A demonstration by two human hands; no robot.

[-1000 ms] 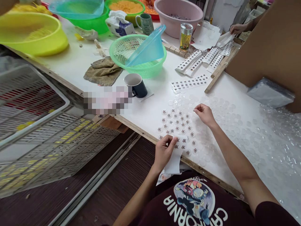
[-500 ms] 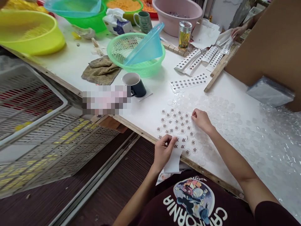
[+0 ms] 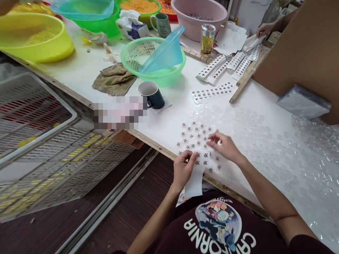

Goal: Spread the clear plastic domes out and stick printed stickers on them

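Observation:
Pinched between the thumb and fingers of my left hand (image 3: 184,170) is a white sticker sheet (image 3: 194,184). Its upper part carries a few small dark printed figures, and its blank lower end hangs over the table edge. Just to the right and above the sheet, my right hand (image 3: 224,146) hovers with thumb and fingers apart; I see nothing in it. Around both hands lie several clear round discs bearing printed stickers (image 3: 192,136). Many plain clear discs (image 3: 247,135) spread across the table to the right.
Further sticker sheets (image 3: 212,92) lie beyond the discs, beside a wooden strip (image 3: 245,79). A dark mug (image 3: 155,97), a green basket (image 3: 165,78) and a cloth (image 3: 114,80) stand left of centre. Another person's hand (image 3: 265,29) is at the far right, by a brown cardboard panel (image 3: 299,56).
My right hand has moved left and down from the discs towards the sticker sheet, and its fingers have spread from a pinch. My left hand stays almost in place with the sheet.

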